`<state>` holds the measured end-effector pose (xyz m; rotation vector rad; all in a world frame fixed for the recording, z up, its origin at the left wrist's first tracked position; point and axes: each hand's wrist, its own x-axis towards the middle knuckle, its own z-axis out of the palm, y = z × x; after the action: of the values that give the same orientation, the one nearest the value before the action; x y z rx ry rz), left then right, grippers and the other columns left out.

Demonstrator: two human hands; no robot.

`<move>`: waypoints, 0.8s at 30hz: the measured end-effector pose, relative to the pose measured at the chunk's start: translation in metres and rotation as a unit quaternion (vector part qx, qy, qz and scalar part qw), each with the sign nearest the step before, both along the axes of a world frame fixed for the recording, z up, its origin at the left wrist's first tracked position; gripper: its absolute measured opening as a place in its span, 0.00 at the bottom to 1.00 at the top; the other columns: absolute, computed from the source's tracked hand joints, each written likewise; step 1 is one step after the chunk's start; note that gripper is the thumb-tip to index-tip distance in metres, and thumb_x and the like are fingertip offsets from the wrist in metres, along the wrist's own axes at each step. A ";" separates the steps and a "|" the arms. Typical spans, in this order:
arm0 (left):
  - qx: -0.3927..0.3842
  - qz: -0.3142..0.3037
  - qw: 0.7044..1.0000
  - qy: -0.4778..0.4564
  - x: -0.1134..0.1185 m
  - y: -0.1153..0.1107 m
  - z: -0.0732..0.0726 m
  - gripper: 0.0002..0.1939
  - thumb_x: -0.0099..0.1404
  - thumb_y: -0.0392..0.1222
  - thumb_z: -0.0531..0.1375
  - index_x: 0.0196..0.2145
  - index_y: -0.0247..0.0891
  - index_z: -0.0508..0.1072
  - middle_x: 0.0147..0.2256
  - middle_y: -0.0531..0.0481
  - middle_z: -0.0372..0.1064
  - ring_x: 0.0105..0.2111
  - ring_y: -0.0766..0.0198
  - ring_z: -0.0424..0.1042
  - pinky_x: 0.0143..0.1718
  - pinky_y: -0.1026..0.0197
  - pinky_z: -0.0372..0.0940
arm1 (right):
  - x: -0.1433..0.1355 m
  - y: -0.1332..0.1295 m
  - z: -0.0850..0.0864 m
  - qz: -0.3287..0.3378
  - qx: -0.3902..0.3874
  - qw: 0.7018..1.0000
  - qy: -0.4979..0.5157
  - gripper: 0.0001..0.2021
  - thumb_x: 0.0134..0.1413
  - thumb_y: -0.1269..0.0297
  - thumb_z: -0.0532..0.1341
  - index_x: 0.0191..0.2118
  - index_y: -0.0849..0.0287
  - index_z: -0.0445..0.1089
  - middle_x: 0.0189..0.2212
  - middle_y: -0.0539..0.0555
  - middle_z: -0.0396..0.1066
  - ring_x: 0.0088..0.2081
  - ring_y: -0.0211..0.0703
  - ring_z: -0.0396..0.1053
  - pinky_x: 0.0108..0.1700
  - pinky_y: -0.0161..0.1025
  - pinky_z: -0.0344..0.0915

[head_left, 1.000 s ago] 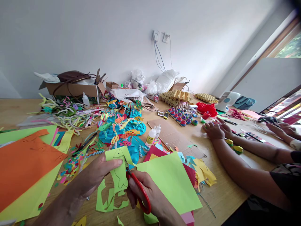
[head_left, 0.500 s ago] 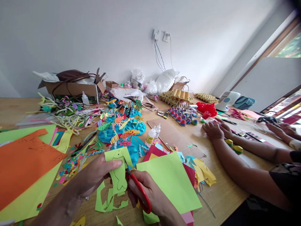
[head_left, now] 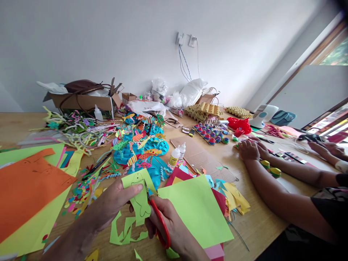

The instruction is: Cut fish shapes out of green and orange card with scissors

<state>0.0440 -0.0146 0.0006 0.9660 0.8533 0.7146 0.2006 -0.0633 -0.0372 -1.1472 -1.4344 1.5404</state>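
Pinched in my left hand (head_left: 114, 199) is a strip of light green paper (head_left: 140, 204) with a fish outline drawn on it. My left thumb lies across the drawn fish. In my right hand (head_left: 168, 217) is a pair of red-handled scissors (head_left: 160, 221), its blades at the right edge of the fish outline. Below my hands, curled green paper scraps (head_left: 126, 232) lie on the table. A larger light green sheet (head_left: 195, 210) rests to the right, on top of red and pink sheets. Beyond my hands stand blue egg-carton pieces (head_left: 154, 172) decorated with colourful paper fish.
An orange sheet (head_left: 29, 192) lies at the left. Two glue bottles (head_left: 174, 156) stand beyond my hands near brown cardboard (head_left: 198, 156). Yellow scraps (head_left: 236, 199) lie to the right. A co-worker's hands (head_left: 250, 148) rest on the table at the right, near painted egg-carton cups (head_left: 212, 136).
The green paper strip has tilted, its lower end swinging right. My right hand and the scissors have shifted slightly down and left along the outline's edge.
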 end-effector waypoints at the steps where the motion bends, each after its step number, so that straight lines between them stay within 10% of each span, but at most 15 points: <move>1: 0.004 0.004 1.000 0.006 0.000 0.000 -0.001 0.17 0.56 0.46 0.63 0.44 0.39 0.76 0.30 0.49 0.80 0.33 0.52 0.77 0.35 0.56 0.71 | 0.000 0.000 0.001 0.001 -0.004 1.000 0.004 0.27 0.58 0.40 0.49 0.23 0.60 0.60 0.14 0.45 0.58 0.17 0.31 0.56 0.20 0.27 0.53; 24: 0.005 -0.024 1.000 0.007 -0.002 0.002 -0.004 0.13 0.58 0.47 0.62 0.37 0.37 0.78 0.33 0.48 0.78 0.31 0.56 0.74 0.35 0.58 0.69 | -0.008 -0.004 -0.007 -0.036 0.009 0.998 0.048 0.30 0.54 0.36 0.50 0.21 0.61 0.61 0.12 0.44 0.53 0.15 0.28 0.51 0.16 0.26 0.50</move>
<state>0.0422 -0.0127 -0.0037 0.9972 0.8359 0.6720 0.1924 -0.0674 -0.0440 -1.0882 -1.3266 1.5101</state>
